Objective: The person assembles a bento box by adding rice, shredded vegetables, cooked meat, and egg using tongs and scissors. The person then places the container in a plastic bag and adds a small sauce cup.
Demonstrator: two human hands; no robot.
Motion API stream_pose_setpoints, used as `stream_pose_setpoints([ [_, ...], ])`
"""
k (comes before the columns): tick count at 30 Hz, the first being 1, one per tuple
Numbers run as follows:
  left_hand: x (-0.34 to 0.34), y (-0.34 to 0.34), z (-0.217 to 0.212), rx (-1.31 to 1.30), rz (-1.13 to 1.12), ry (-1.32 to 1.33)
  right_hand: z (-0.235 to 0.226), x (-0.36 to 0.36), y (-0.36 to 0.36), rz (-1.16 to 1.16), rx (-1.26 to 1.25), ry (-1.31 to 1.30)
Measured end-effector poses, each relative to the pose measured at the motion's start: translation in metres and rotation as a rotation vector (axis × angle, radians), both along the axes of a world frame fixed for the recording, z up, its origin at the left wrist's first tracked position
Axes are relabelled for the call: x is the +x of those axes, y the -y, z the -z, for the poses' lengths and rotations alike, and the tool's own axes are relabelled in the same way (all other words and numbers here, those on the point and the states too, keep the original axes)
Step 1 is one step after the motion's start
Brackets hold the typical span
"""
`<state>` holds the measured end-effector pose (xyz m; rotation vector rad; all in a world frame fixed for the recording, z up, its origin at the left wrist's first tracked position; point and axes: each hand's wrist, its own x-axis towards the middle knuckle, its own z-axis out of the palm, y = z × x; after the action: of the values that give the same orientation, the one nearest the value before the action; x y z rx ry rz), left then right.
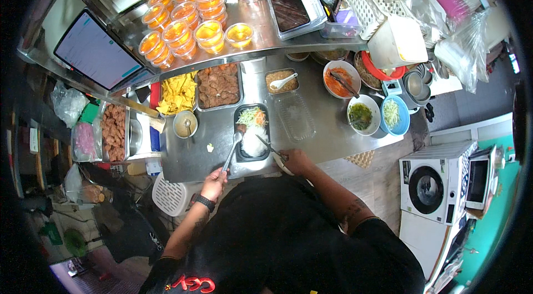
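In front of me lies a black takeaway tray (237, 154) with white noodles or rice (254, 143), shredded vegetables (252, 117) and a small brown piece at its left side. My left hand (214, 184) is closed round the handle of a metal spoon (230, 152), whose bowl is over the tray's left edge. My right hand (298, 162) is closed round a slim dark utensil (266, 144) that reaches into the tray's right side; its kind I cannot make out. A white curved thing (282, 166) shows beside that hand. Right of the tray lies a clear plastic container (294, 117).
Pans of grilled meat (220, 87) and yellow slices (179, 94), and a sauce bowl (185, 124), stand left. Bowls of shredded carrot (340, 82), green onion (361, 116) and pale shreds (392, 113) stand right. Overhead, a shelf (261, 44) holds sauce cups (210, 34); a screen (99, 49) hangs left.
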<state>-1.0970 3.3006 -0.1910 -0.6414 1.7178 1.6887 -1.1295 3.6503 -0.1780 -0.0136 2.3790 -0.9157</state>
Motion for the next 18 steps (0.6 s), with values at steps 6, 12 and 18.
stream_pose_setpoints([
  [6,0.007,-0.004,0.000,-0.018,0.023,-0.043,-0.007,0.003,-0.003,0.024,0.080,0.001],
  [12,0.022,0.010,-0.011,-0.207,0.214,-0.319,0.003,0.005,-0.006,0.007,0.068,0.024],
  [18,0.023,0.017,-0.002,-0.536,0.336,-0.432,0.018,0.008,0.004,0.037,0.001,0.016],
])
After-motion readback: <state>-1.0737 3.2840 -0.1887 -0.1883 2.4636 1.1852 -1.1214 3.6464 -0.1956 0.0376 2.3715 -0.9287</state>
